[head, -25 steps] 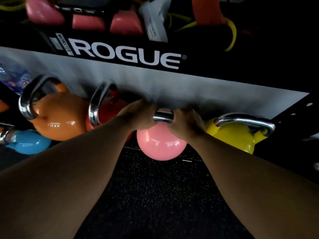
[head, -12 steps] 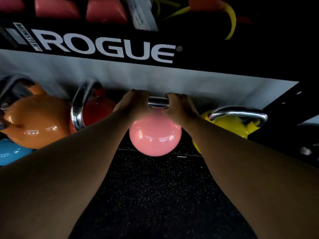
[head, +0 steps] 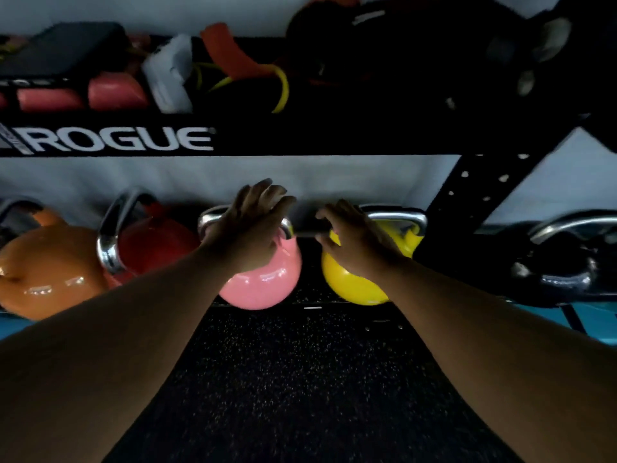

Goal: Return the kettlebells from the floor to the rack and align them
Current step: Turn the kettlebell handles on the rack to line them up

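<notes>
The pink kettlebell [head: 263, 282] stands on the rack's lower shelf between a red kettlebell [head: 157, 242] and a yellow kettlebell [head: 354, 285]. My left hand [head: 253, 222] hovers over the pink one's chrome handle with its fingers spread, holding nothing. My right hand [head: 354, 238] lies on the yellow kettlebell's chrome handle, fingers curled over the bar and thumb under it. An orange kettlebell [head: 50, 269] sits at the far left. The black rack beam [head: 300, 142] with white ROGUE lettering runs above them.
A black kettlebell [head: 561, 272] sits right of the rack's perforated upright [head: 467, 195]. The upper shelf holds pink weights [head: 113, 91], a white item and coloured bands [head: 247, 68]. Speckled black rubber floor [head: 300, 379] lies below my arms.
Both hands gripped the pink kettlebell's handle before. Now the left hand has let go and opened, and the right hand has shifted right onto the yellow kettlebell's handle. The view tilted up.
</notes>
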### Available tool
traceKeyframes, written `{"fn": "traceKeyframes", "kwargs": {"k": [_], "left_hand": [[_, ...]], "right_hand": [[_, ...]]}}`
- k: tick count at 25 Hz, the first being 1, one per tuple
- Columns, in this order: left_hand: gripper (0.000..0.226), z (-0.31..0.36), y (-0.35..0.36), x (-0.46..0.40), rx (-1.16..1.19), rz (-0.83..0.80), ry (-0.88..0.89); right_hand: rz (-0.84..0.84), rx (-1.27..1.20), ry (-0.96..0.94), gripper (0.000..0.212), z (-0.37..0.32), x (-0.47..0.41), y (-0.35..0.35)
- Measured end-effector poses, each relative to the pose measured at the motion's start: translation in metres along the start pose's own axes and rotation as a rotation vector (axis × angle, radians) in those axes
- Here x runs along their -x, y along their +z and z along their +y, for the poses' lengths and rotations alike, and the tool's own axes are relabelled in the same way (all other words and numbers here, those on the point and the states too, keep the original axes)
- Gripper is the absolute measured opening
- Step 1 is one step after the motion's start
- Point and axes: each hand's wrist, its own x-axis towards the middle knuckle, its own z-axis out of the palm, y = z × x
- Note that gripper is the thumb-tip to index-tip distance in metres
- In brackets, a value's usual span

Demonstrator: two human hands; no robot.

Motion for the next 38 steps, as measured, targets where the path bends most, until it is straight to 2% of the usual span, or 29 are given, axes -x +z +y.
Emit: {"fn": "traceKeyframes", "kwargs": {"k": [3,8,12,15,19,24,28,34,36,38], "left_hand": [[0.061,0.073,-0.012,-0.016,-0.063,0.014,0.112],[0.05,0.243,-0.02,-0.052,-0.119,-0.122,0.23],[0.037,0.35,-0.031,-0.087,-0.083,-0.124,0.235],[0.037,0.4,-0.032,-0.114,-0.089,-0.09,0.208],[0.039,0.421,-0.016,-0.149,-0.157,-0.083,0.161],[0.053,0.422,0.013,-0.214,-0.123,-0.075,0.116],[0.045,0.426,0.03,-0.258,-0.04,-0.04,0.085],[0.036,0.452,0.064,-0.315,0.193,0.024,-0.016],[0.037,0.461,0.079,-0.319,0.382,-0.011,-0.137],[0.037,0.469,0.093,-0.316,0.629,0.045,-0.304]], "right_hand": [[0.0,0.071,0.054,0.034,0.051,0.065,-0.041],[-0.023,0.239,0.204,0.026,0.15,0.2,-0.132],[-0.063,0.365,0.319,0.027,0.217,0.283,-0.193],[-0.079,0.423,0.357,0.031,0.261,0.322,-0.218],[-0.078,0.418,0.345,0.035,0.298,0.313,-0.222],[-0.105,0.458,0.288,0.037,0.351,0.248,-0.213],[-0.081,0.588,0.307,0.043,0.391,0.209,-0.205],[-0.102,0.663,0.264,0.048,0.445,0.171,-0.189],[-0.118,0.604,0.249,0.05,0.46,0.169,-0.184],[-0.082,0.464,0.199,0.052,0.474,0.168,-0.18]]}}
